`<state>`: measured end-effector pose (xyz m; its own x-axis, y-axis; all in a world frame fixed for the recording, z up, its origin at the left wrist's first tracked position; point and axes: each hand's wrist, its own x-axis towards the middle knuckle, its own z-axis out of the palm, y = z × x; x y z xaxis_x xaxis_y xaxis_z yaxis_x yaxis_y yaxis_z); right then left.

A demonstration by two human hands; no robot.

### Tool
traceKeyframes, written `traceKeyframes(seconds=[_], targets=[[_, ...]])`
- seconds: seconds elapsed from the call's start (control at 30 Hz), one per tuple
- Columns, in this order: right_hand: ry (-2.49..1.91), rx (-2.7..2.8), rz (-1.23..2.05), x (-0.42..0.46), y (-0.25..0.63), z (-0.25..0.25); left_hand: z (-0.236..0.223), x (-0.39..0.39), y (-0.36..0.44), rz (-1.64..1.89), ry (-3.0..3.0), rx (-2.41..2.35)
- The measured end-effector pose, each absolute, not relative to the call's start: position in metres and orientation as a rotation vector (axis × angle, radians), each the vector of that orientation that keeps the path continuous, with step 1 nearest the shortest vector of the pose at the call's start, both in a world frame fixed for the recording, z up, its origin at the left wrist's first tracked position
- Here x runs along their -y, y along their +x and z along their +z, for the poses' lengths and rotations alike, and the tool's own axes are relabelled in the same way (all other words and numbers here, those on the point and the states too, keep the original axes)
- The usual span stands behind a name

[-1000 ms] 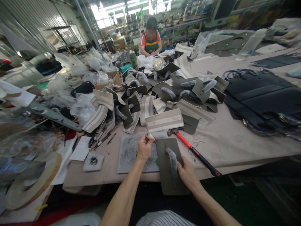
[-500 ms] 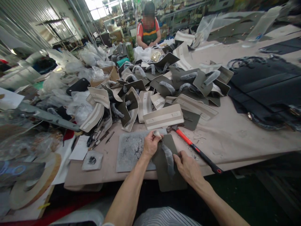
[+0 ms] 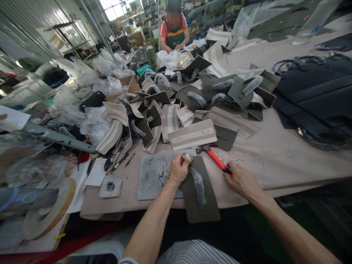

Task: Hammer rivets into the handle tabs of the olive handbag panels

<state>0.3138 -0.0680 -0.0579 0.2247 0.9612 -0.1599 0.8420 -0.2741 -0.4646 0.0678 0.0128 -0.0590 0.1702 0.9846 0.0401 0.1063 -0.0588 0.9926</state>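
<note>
My left hand (image 3: 178, 170) is closed around a short pale cylinder (image 3: 186, 157), whose rounded end sticks out above the fingers. Beneath it lies a dark olive panel (image 3: 206, 183) with a plastic-wrapped handle (image 3: 198, 185) along its middle. The panel partly covers a grey slab (image 3: 152, 176) and hangs over the table's front edge. To the right, my right hand (image 3: 242, 180) has its fingers around the black grip of a claw hammer (image 3: 216, 158) with a red shaft. The hammer's head rests near the slab's far right corner.
Several olive and beige panels (image 3: 192, 135) with wrapped handles are heaped ahead. Black bags (image 3: 316, 95) lie at the right. Small tools (image 3: 117, 161) and a dish with black stuff (image 3: 110, 186) are on the left. Across the table (image 3: 297, 161) sits a person (image 3: 174, 31).
My right hand has left the panel's edge, moved right and closed on the hammer's grip. My left hand stays with the pale cylinder at the panel's top.
</note>
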Motion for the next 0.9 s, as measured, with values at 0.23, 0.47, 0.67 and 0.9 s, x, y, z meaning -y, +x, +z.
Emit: traceKeyframes(seconds=[0.23, 0.47, 0.67, 0.9], targets=[[-1.762, 0.899, 1.724, 0.047, 0.284, -0.033, -0.065, -0.003, 0.069, 1.118, 1.700, -1.187], [-1.828, 1.074, 1.412, 0.094, 0.277, 0.019, -0.069, -0.003, 0.068, 1.100, 1.789, -1.088], [-1.878, 1.839, 0.455, 0.085, 0.272, 0.049, -0.067, -0.004, 0.067, 1.083, 1.792, -1.089], [-1.782, 1.895, 0.297, 0.075, 0.270, 0.105, -0.066, -0.004, 0.066, 1.064, 1.798, -1.068]])
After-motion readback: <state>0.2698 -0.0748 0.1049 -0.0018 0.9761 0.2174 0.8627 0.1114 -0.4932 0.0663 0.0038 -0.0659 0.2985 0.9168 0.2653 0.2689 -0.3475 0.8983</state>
